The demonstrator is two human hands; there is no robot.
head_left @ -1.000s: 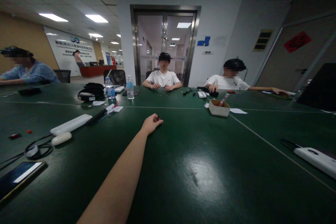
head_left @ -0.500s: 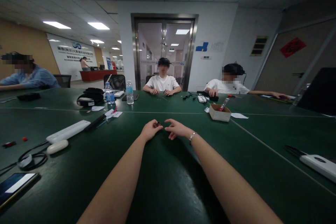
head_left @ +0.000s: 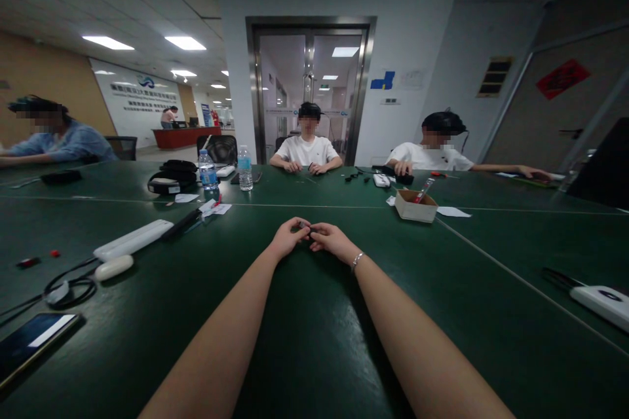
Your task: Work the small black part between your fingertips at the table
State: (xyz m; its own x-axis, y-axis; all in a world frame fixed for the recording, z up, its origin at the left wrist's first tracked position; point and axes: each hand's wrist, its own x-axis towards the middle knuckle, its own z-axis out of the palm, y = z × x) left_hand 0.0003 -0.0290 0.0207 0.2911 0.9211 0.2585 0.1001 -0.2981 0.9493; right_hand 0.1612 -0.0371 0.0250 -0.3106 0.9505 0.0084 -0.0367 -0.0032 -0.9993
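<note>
Just above the green table (head_left: 314, 314), at its middle, my two hands meet at the fingertips. My left hand (head_left: 289, 239) is closed on a small dark object (head_left: 308, 229), too small to name. The fingers of my right hand (head_left: 335, 242) are pinched together at the right side of the same object, and a bracelet (head_left: 357, 262) is on that wrist. My fingers cover much of the object.
A cardboard box (head_left: 416, 207) stands ahead to the right. On the left lie a long white device (head_left: 132, 240), a white oval object (head_left: 114, 268), coiled cable and a phone (head_left: 37, 344). Two bottles (head_left: 244, 169) stand farther back. Several people sit around the table.
My right hand has moved left and its spread fingers have closed at the small dark object. My left hand has shifted slightly, still holding it. The view has tilted a little.
</note>
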